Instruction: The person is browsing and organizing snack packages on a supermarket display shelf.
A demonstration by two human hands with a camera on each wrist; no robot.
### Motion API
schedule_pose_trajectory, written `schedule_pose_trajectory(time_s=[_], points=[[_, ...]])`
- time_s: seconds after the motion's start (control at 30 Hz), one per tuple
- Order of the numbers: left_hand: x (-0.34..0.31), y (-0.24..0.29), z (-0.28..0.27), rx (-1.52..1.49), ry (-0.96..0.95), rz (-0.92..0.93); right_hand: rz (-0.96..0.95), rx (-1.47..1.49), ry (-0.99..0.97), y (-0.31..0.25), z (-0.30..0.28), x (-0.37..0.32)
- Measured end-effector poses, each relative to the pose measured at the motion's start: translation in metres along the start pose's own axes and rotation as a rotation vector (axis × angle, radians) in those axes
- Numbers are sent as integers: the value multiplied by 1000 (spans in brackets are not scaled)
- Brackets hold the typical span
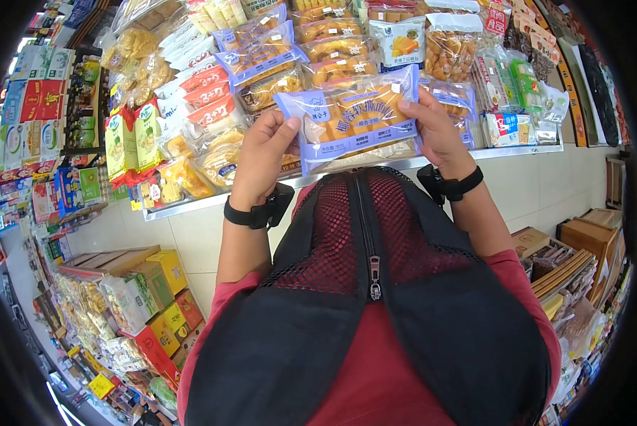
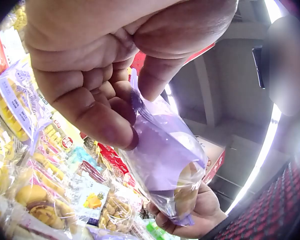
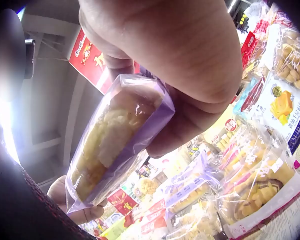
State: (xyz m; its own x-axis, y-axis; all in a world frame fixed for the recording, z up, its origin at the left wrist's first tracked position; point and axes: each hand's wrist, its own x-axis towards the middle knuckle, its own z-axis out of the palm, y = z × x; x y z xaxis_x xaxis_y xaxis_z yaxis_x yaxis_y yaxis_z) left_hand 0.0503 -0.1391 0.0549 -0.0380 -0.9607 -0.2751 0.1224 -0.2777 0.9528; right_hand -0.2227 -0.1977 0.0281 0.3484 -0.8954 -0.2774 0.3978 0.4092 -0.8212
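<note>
A purple and clear packet of bread point(image 1: 357, 119) is held up level over the near edge of the display, its printed side facing the head camera. My left hand point(image 1: 267, 150) pinches its left end between thumb and curled fingers. At the opposite end my right hand point(image 1: 440, 133) grips the packet, thumb on the front. In the left wrist view, the crimped end of the packet point(image 2: 162, 145) sits between thumb and fingertips. Golden-brown bread shows through the clear film of the packet point(image 3: 115, 132) in the right wrist view.
Below the hands, a metal-edged display point(image 1: 190, 207) carries many bagged breads and snacks. Similar purple packets point(image 1: 258, 53) lie at its back. Yellow-green snack bags point(image 1: 135, 142) stand at its left. Boxes point(image 1: 165, 312) are stacked at lower left; wooden crates point(image 1: 588, 238) stand at right.
</note>
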Motion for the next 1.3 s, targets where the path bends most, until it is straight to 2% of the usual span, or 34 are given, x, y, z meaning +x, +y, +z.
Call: schedule_pose_trajectory(time_s=[0.27,0.47,0.57,0.73,0.9,1.3], points=[[1,-2,-1,-2,5,-10,-10,3,-1,0,0,-1],[4,-13,-7,-65,-1,-63,66,-26,-6,-3,3,-3],[7,-22,-15,-73,10,-100,91,33,-7,-5,7,-6],[12,-36,-17,-137,26,-160,191,187,-113,-6,1,-3],[14,-44,-18,-166,6,-222,247,175,-92,-3,-3,-1],[7,-28,0,-255,-1,-222,308,204,-74,1,-8,1]])
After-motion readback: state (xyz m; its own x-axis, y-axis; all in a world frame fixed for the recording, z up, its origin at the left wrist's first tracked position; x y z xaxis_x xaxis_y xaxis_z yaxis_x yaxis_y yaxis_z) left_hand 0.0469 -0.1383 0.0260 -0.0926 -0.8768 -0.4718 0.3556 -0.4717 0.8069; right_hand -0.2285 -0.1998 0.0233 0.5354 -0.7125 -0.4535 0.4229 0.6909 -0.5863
